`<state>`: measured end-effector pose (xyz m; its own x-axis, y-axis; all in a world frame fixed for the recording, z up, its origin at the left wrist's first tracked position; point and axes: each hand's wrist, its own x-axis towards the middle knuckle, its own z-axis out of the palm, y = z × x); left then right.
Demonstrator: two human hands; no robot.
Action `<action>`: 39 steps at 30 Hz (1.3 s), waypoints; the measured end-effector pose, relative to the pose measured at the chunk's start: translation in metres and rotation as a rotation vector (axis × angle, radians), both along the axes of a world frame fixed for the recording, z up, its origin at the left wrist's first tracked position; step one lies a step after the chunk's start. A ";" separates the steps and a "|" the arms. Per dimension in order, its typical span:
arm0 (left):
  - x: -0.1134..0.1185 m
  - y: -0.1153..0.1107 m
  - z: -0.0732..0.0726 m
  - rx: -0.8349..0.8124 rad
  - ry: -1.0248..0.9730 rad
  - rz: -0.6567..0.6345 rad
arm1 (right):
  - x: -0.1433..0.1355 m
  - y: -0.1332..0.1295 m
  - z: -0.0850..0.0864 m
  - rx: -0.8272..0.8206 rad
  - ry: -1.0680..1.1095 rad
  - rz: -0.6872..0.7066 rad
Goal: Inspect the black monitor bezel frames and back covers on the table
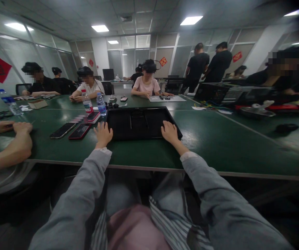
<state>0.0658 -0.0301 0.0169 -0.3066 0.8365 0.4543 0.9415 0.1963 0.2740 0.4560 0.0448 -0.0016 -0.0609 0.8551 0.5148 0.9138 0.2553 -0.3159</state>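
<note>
Hands (103,134) (169,132) at black, rectangular, rimmed panel (122,126)

Two phones (63,130) (80,131) lie left on the green table (204,133) — bottles (88,101) (101,104) stand near.

Both forearms are extended forward; the left hand (103,133) and right hand (169,132) are held apart, palms down.

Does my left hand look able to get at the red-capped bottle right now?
Probably: your left hand is open at the black panel, but a red phone lies in front of the bottle, so it may need to reach over.
</note>
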 end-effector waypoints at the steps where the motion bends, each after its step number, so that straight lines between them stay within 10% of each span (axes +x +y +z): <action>1: -0.011 0.000 -0.001 -0.028 -0.049 0.043 | 0.018 0.003 0.000 -0.011 0.035 -0.075; 5: -0.032 0.001 -0.003 -0.159 -0.229 0.124 | 0.063 0.011 -0.002 -0.178 0.230 -0.281; 11: -0.033 0.005 0.002 -0.175 -0.217 0.038 | 0.070 0.020 -0.001 -0.184 0.463 -0.027; 29: -0.040 0.008 0.001 -0.067 -0.349 0.082 | 0.068 0.032 0.023 -0.476 1.068 0.049; 39: -0.044 0.013 -0.002 -0.050 -0.359 0.091 | 0.051 0.028 0.009 -0.236 0.983 0.106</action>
<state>0.0221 -0.0174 0.0146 -0.5132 0.8169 0.2633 0.7651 0.2965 0.5715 0.5068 0.0726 0.0078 0.2176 0.9561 0.1965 0.1982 0.1538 -0.9680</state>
